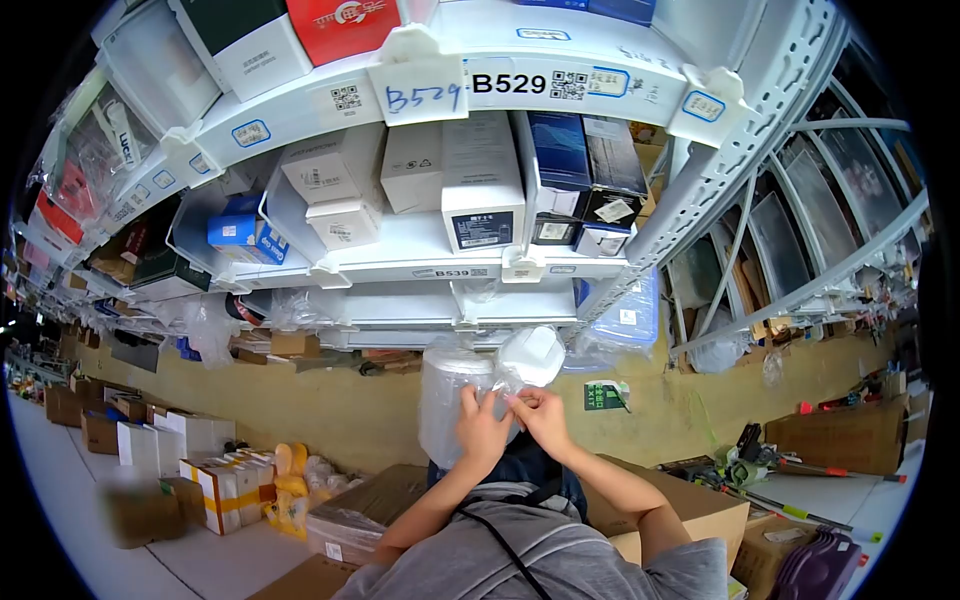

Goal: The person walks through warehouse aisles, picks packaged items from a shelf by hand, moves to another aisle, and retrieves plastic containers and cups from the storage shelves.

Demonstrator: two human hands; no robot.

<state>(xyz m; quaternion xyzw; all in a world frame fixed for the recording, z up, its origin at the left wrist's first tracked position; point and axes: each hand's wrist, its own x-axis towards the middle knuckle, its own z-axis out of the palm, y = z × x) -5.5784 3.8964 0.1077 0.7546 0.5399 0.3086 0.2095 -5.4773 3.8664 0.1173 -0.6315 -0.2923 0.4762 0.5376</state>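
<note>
Floor (660, 425) gap between cartons (700, 503) and shelving (385, 272)

Packages (532, 352) held before shelves (400, 268); boxes (482, 180) set in bins (155, 70) on shelves; cartons (225, 492) placed on floor (370, 405), left and right.

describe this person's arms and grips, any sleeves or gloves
The left grip and right grip are bare, five-fingered hands with no gloves visible. The left forearm and right forearm are uncovered, with no watch or bracelet discernible. Short grey sleeves cover the upper arms, part of a grey T-shirt crossed by a thin black cord.
</note>
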